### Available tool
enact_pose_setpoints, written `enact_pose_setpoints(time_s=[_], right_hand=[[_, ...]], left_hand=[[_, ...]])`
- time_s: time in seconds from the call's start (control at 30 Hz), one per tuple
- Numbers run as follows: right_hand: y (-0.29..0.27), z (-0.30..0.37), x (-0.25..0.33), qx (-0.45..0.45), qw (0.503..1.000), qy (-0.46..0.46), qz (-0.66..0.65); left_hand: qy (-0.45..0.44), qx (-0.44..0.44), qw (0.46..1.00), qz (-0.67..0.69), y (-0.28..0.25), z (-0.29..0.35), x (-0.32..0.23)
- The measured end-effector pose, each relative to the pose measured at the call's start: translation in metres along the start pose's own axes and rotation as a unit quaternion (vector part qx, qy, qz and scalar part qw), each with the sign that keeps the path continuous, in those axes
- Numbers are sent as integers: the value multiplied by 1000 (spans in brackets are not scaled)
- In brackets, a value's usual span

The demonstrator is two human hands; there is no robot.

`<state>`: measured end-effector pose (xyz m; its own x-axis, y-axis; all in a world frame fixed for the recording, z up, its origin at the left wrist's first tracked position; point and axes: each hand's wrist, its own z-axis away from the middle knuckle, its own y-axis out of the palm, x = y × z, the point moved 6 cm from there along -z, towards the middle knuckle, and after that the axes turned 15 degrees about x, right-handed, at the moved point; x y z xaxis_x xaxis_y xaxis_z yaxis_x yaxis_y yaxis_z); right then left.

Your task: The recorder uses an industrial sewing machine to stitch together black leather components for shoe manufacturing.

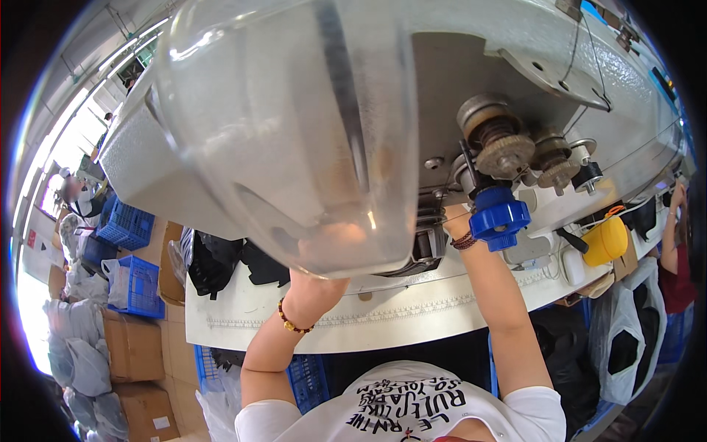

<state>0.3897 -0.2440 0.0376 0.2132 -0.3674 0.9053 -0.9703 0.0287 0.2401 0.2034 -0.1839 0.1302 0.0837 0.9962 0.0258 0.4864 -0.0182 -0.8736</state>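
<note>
A pale grey industrial sewing machine (633, 96) fills the upper view, with a clear plastic guard (272, 147) hanging in front of its head. My left hand (318, 287) reaches behind the guard's lower edge; only a blurred patch shows through the plastic, and its fingers cannot be made out. On the other side, my right hand (456, 221) goes in beneath the machine head, close to a blue knob (499, 219), with its fingers hidden. Black fabric (258, 264) lies on the white table (243, 317) beside my left hand. Whether either hand holds anything is hidden.
Metal thread tension dials (504, 151) stick out above the blue knob. A yellow container (605, 241) stands on the table at right. Blue crates (136, 283) and cardboard boxes (132, 346) sit on the floor at left. Another person's arm (670, 232) shows at far right.
</note>
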Motion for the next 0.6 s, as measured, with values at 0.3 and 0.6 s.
enact_pose_setpoints(time_s=[0.3,0.6], right_hand=[[22,-7,20,-22,1000,-6,-3],[42,10,43,-118,970,-108,184]], left_hand=[[2,-13,1000,-19,-2,0,-4],[-157,-165,972,59,21,57,54]])
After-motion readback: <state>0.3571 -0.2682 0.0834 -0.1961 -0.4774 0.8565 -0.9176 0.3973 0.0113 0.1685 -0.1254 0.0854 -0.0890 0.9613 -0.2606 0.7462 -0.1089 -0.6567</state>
